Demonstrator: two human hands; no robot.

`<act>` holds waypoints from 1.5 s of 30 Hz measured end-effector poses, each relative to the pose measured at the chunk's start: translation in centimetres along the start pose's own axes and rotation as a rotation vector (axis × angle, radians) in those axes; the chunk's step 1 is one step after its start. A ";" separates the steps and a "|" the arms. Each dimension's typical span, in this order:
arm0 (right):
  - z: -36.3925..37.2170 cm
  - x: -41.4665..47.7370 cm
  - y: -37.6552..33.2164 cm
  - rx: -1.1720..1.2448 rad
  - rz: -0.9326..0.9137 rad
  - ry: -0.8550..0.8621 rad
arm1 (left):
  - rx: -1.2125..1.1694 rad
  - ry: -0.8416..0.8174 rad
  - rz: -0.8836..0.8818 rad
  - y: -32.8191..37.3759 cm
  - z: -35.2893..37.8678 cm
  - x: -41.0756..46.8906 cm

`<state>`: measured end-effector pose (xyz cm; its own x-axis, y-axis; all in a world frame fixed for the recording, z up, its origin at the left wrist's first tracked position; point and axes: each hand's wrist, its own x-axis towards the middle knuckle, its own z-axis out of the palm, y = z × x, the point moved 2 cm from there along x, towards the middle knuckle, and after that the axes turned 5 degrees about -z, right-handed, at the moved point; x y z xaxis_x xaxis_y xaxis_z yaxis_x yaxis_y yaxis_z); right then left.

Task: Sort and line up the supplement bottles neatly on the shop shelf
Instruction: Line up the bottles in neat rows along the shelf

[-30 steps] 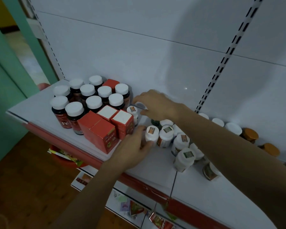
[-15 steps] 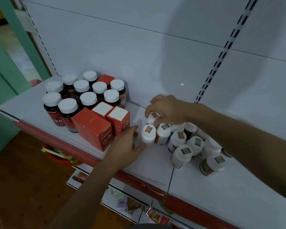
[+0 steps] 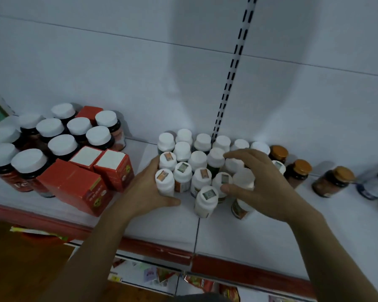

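Observation:
A tight cluster of small white supplement bottles point(image 3: 198, 159) stands in the middle of the white shelf point(image 3: 162, 225); several caps carry small stickers. My left hand point(image 3: 145, 192) lies against the cluster's left side, fingers straight along it and thumb across the front of the front-left bottle point(image 3: 164, 182). My right hand point(image 3: 264, 184) curls over the cluster's right front, thumb and fingers round a white-capped bottle point(image 3: 243, 182). One white bottle point(image 3: 206, 201) stands out in front of the rest.
Large dark bottles with white caps point(image 3: 62, 144) and red boxes point(image 3: 79, 186) fill the shelf's left. Amber bottles with orange caps point(image 3: 298, 171) and a dark bottle point(image 3: 375, 186) stand at right. A slotted upright point(image 3: 229, 83) runs up the back panel. A red strip point(image 3: 162, 249) edges the shelf.
My right hand has come from the back of the white bottles round to their front right and grips one. The loose bottles now stand closer together. My left hand stays at their left side.

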<state>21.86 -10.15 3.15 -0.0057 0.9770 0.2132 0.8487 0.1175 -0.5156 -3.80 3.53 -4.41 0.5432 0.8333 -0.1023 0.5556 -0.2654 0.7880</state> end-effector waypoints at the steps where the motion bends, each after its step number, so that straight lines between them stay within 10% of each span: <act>1: 0.4 -1.0 0.9 -0.062 0.008 -0.033 | -0.008 -0.022 -0.001 0.3 0.3 0.0; 11: 2.8 -3.2 3.1 -0.207 0.038 -0.026 | -0.152 0.094 0.009 3.2 4.5 -1.9; 17: 0.6 -7.5 3.9 -0.043 0.061 0.268 | -0.037 0.218 -0.212 2.9 6.4 -5.3; 25: -2.9 -17.6 8.9 -0.061 0.196 0.250 | 0.177 0.606 -0.146 7.2 10.2 -12.0; 45: -23.7 -47.4 27.0 -0.196 0.844 0.387 | 0.451 -0.015 0.491 35.9 39.5 -9.5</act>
<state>57.58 -57.48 -1.22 0.7960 0.5947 0.1125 0.5666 -0.6668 -0.4841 35.88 -33.07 0.84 0.8070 0.5582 0.1925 0.4488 -0.7917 0.4144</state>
